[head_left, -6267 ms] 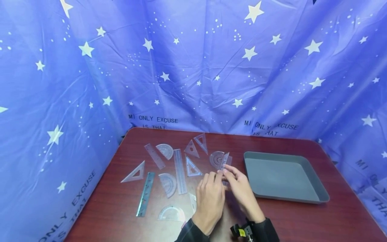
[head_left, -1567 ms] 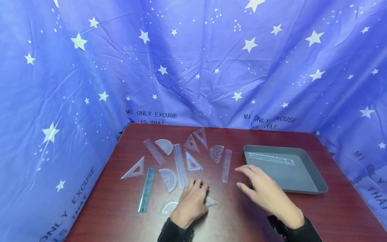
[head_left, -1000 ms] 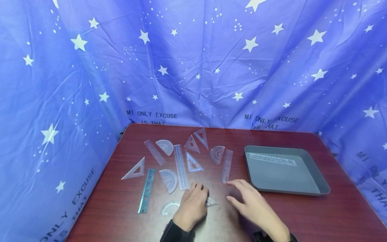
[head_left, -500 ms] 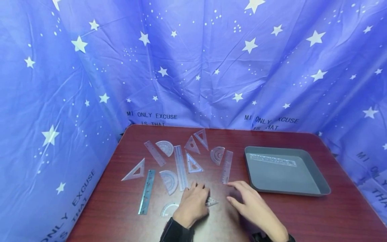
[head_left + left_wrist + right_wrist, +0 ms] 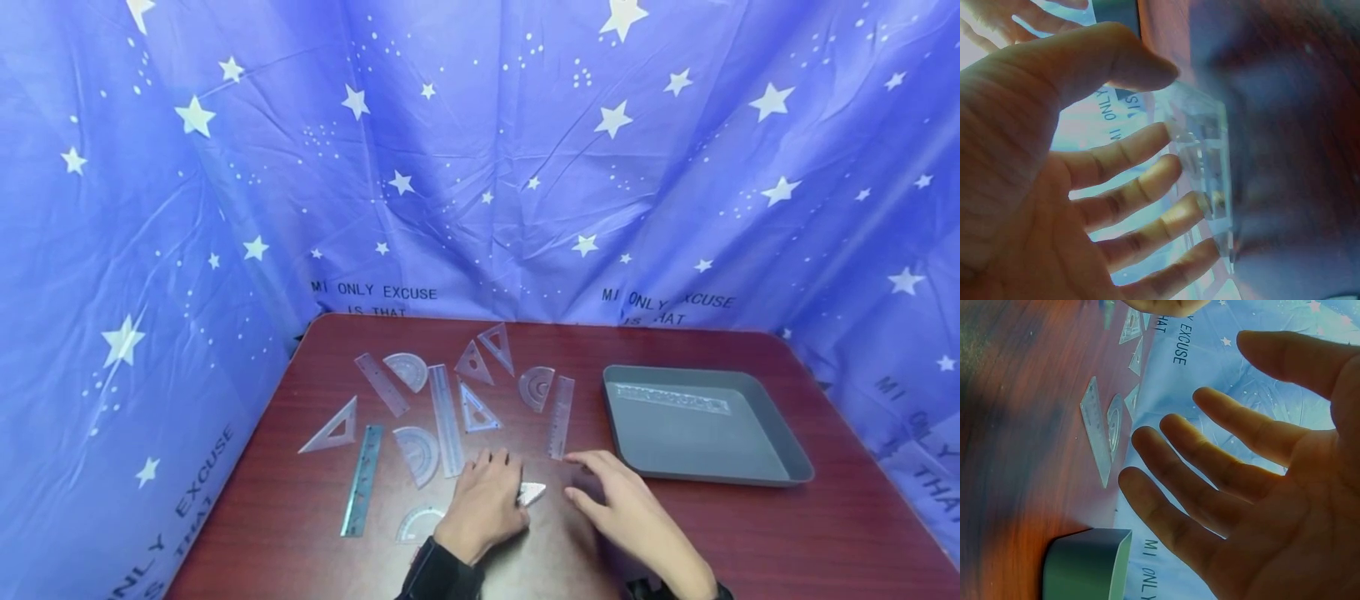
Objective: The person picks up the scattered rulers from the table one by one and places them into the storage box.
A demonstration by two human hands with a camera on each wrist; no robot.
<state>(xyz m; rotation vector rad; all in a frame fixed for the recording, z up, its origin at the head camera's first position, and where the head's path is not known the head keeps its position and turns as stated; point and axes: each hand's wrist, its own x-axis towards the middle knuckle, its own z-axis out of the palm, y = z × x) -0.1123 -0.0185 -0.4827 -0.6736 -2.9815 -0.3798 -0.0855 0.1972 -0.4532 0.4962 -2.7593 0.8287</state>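
My left hand (image 5: 486, 502) holds a clear set square (image 5: 532, 493) at the front middle of the table, covering most of it in the head view. In the left wrist view the set square (image 5: 1213, 156) stands tilted off the wood, with thumb and fingertips at its edges. Relaxed and holding nothing, my right hand (image 5: 637, 521) hovers by the near end of a short clear ruler (image 5: 561, 417). That ruler (image 5: 1094, 428) lies beyond the fingertips in the right wrist view. Another clear ruler (image 5: 671, 398) lies in the grey tray (image 5: 708, 479).
Left of the hands lie a teal ruler (image 5: 362, 481), a long clear ruler (image 5: 446, 421), a pinkish ruler (image 5: 382, 385), and several protractors and set squares. A protractor (image 5: 536, 388) sits beside the short ruler. A starry blue curtain (image 5: 480, 167) surrounds the table.
A clear ruler has come to lie in the tray. My right hand has moved left from beside the tray to the short ruler. The set square under my left hand has just tilted up.
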